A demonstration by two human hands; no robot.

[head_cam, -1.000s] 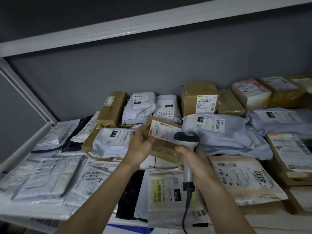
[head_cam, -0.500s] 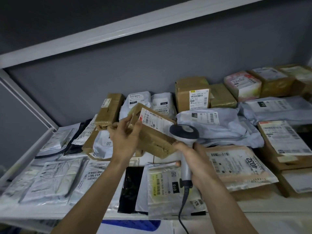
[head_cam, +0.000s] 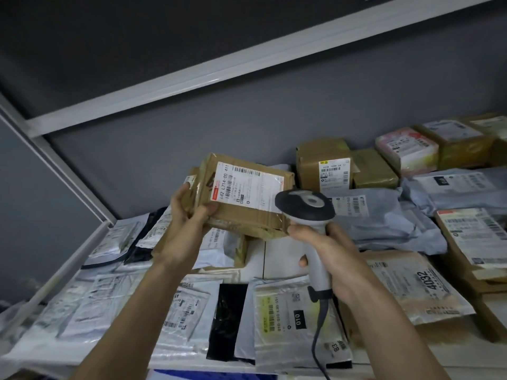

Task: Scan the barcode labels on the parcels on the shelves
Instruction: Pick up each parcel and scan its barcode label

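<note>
**Box up for scan, scanner head close under the label**

Left hand (head_cam: 189, 215) grips the left end of the box (head_cam: 247, 198), thumb on the front face, fingers wrapped behind; box held off the shelf (head_cam: 384, 360) at frame centre, tilted, label (head_cam: 247, 185) facing the camera. Right hand (head_cam: 332, 259) clamped round the handle of the scanner (head_cam: 307, 212), index finger forward near the trigger. Scanner head sits at the box's lower right corner, overlapping the label's right edge.

Risks, as judged:
- Head looks too close and off to one side; the beam may miss the barcode along the label's top edge.
- One-handed hold on one end: the box could droop or slip onto the parcels below.
- Cord (head_cam: 318, 344) trails over the lower mailers and could drag one.
- Other labels sit right behind; a stray read is possible.

Against the earlier frames: box lifted higher and turned so the label shows more squarely; scanner raised with it.
</note>
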